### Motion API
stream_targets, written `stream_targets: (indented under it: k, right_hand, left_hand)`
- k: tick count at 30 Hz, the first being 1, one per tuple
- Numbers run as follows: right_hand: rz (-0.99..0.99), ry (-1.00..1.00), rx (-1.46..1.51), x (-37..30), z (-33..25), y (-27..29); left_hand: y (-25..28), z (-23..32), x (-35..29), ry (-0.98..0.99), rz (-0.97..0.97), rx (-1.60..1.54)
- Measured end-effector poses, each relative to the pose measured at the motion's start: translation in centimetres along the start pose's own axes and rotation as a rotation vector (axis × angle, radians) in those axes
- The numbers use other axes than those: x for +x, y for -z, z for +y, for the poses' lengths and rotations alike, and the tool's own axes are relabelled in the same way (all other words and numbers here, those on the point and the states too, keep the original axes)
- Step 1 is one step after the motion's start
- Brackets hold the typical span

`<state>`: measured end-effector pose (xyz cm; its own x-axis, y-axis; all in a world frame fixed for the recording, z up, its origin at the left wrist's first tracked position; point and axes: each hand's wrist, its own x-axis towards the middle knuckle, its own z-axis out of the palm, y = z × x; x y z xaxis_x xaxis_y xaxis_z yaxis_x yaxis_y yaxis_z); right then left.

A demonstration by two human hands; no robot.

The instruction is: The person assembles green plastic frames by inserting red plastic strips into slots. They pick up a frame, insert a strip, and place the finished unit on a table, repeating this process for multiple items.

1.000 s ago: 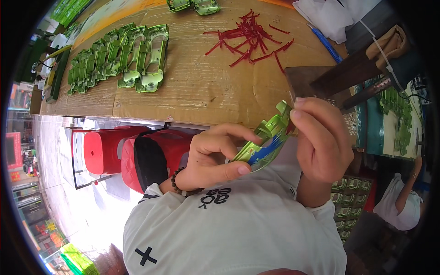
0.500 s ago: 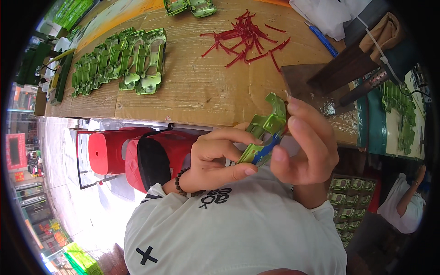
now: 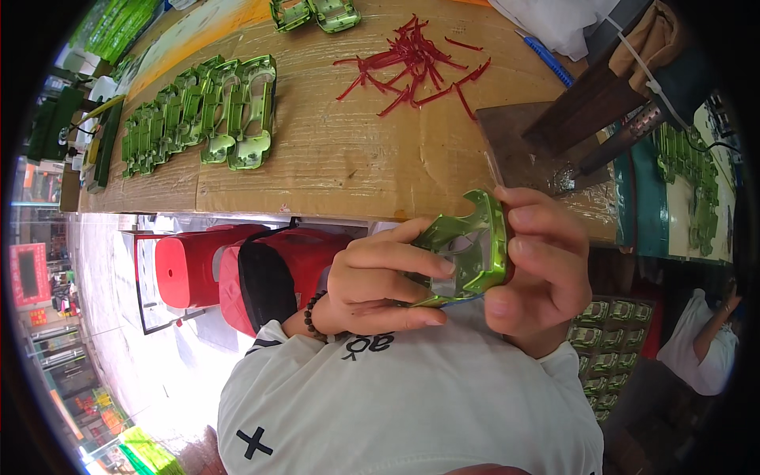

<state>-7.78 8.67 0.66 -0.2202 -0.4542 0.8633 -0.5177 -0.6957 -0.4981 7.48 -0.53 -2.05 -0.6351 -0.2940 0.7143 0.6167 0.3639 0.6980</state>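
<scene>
Beside the table [image 3: 340, 174], a green plastic frame [image 3: 496, 244] is gripped by the left hand [image 3: 378, 281] and right hand [image 3: 548, 265], newly turned so its blue patch [image 3: 459, 300] is almost hidden, its outer wall apparently exposed to the right hand's touch

Wearer's hands [image 3: 372, 273] [image 3: 550, 261]: two; held green frame [image 3: 496, 245]: one; far frames [image 3: 340, 24]: two; blue tool [image 3: 548, 60]: one; bracelet [image 3: 309, 315]: one.

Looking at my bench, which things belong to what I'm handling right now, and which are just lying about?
Belong, I'd judge:
green plastic part, held in your left hand and right hand
similar green parts, lined up on the table
red strips, piled there, probably

Likely just lying about:
blue pen-like tool
crumpled white plastic
red stool
</scene>
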Motion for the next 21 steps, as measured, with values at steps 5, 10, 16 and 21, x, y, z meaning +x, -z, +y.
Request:
stream_targets:
  k: [5,10,16,21]
  right_hand:
    - [0.031,0.066,-0.162,-0.47,-0.29,-0.75]
    - [-0.037,0.088,-0.245,-0.74,-0.31,-0.38]
    - [0.018,-0.043,-0.078,-0.58,-0.93,0.02]
    - [0.098,-0.094,0.045,-0.99,-0.60,-0.31]
  left_hand:
    - [0.13,-0.04,-0.18,0.039,-0.013,-0.006]
    - [0.06,0.12,-0.81,0.144,0.003,-0.091]
    - [0.01,0.11,-0.27,0.122,-0.010,-0.053]
    - [-0.08,-0.41,0.07,0.032,-0.021,-0.063]
